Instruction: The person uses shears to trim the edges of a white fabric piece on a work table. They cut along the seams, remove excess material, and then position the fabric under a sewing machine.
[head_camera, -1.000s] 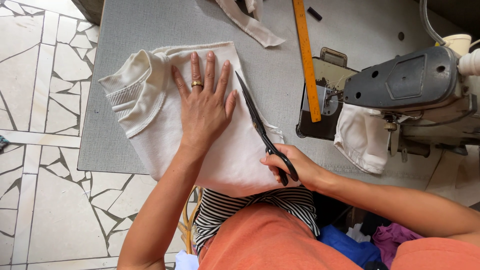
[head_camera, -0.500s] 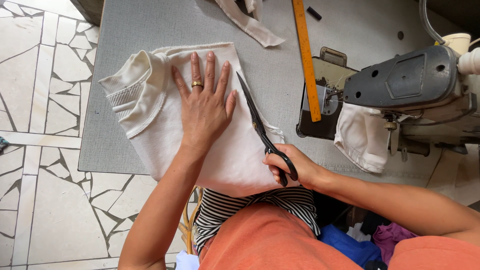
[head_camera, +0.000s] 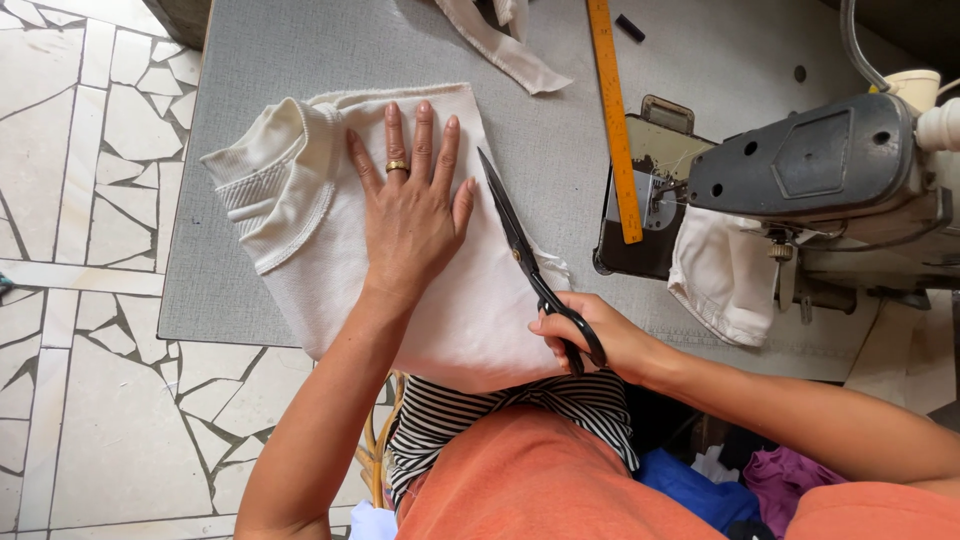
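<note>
My left hand (head_camera: 410, 215) lies flat, fingers spread, on the cream cloth (head_camera: 440, 300) at the desk's (head_camera: 300, 50) near edge. My right hand (head_camera: 590, 340), closed through the scissors' (head_camera: 525, 250) loops, points the blades along the cloth's right edge toward the far edge.

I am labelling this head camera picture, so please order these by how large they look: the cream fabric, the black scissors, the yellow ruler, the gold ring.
1. Cream fabric, clearly the largest.
2. Yellow ruler; its top end is cut off by the frame.
3. Black scissors, a little shorter than the ruler's visible part, so this order is unsure.
4. Gold ring, the smallest.
</note>
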